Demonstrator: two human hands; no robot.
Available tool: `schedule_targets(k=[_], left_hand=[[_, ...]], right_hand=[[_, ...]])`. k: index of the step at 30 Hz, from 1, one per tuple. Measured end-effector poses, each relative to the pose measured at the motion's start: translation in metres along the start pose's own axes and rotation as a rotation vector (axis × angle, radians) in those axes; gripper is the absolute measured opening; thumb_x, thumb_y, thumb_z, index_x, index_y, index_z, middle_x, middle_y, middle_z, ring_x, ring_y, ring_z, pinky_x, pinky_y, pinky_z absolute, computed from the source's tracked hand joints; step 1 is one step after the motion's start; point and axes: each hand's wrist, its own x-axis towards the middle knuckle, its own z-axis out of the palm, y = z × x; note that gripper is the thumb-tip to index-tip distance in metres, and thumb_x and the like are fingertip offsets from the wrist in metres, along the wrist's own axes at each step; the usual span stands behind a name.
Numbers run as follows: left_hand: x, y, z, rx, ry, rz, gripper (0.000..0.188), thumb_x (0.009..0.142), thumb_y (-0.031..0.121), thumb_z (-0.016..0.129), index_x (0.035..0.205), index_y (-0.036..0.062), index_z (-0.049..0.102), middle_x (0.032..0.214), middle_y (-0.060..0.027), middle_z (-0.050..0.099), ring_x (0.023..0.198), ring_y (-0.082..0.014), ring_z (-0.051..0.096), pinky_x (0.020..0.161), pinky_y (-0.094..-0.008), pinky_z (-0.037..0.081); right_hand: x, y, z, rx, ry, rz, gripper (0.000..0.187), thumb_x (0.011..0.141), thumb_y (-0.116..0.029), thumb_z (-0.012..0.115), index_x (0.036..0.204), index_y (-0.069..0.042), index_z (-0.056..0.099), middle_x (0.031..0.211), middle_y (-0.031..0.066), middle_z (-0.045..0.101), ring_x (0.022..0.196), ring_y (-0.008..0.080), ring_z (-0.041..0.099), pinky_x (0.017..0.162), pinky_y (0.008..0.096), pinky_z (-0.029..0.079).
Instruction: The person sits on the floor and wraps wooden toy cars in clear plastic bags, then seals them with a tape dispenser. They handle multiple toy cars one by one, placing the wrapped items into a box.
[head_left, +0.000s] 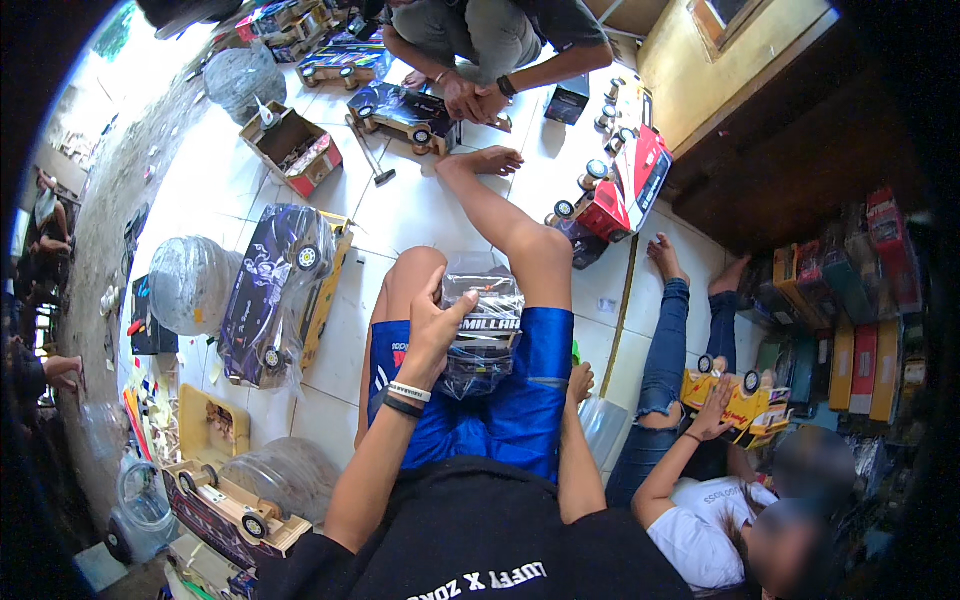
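Note:
On my lap, between my thighs, a toy truck (484,350) stands with clear plastic wrap around it and white lettering across one end. My left hand (436,325) grips its left side, thumb resting over the top. My right hand (581,381) is low beside my right thigh, away from the truck. Its fingers look curled, and a small green thing (576,352) shows just above them; what it is I cannot make out. Close to that forearm lies clear plastic sheeting (602,428).
Left of me lie a wrapped dark toy bus (262,290), plastic rolls (188,285), a yellow container (214,422) and a wheeled wooden toy (235,515). Ahead are a hammer (372,152), an open box (292,150) and a co-worker's hands (475,100). Another person at right touches a yellow toy (735,405).

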Motion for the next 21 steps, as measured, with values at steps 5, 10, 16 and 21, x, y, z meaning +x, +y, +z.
schedule_targets(k=[5,10,16,21], left_hand=[[0.003,-0.006,0.001,0.037,0.051,0.147,0.08,0.092,0.007,0.079,0.16,-0.008,0.038,0.158,-0.0292,0.047,0.144,-0.0294,0.051,0.118,-0.0376,0.043],[0.007,-0.016,0.007,0.073,0.012,0.164,0.069,0.093,0.001,0.075,0.156,-0.0015,0.046,0.153,-0.0252,0.052,0.135,-0.0262,0.057,0.113,-0.0357,0.047],[0.013,-0.024,0.006,0.002,-0.025,0.203,0.053,0.094,0.0,0.074,0.143,-0.0012,0.055,0.123,-0.014,0.07,0.107,-0.0166,0.069,0.087,-0.0293,0.059],[0.015,-0.023,0.005,0.03,-0.031,0.142,0.05,0.094,0.001,0.074,0.141,0.0011,0.056,0.121,-0.0115,0.07,0.105,-0.0158,0.069,0.087,-0.0297,0.059]], right_hand=[[0.005,-0.002,-0.038,0.027,-0.214,0.08,0.057,0.084,-0.034,0.083,0.125,0.001,0.064,0.129,0.0283,0.069,0.117,0.0455,0.07,0.097,0.0532,0.058],[0.047,-0.045,-0.157,0.333,-0.01,-0.113,0.037,0.092,-0.035,0.076,0.103,0.001,0.075,0.098,0.0178,0.076,0.089,0.022,0.073,0.07,0.04,0.059],[-0.021,-0.18,-0.344,0.877,-0.132,-0.806,0.029,0.093,-0.011,0.069,0.116,0.003,0.076,0.096,0.0074,0.077,0.082,0.0141,0.069,0.076,0.0323,0.057],[-0.111,-0.294,-0.377,0.327,-0.171,-0.97,0.041,0.082,-0.02,0.07,0.116,0.0,0.08,0.1,0.0218,0.079,0.09,0.0297,0.078,0.086,0.0383,0.06]])
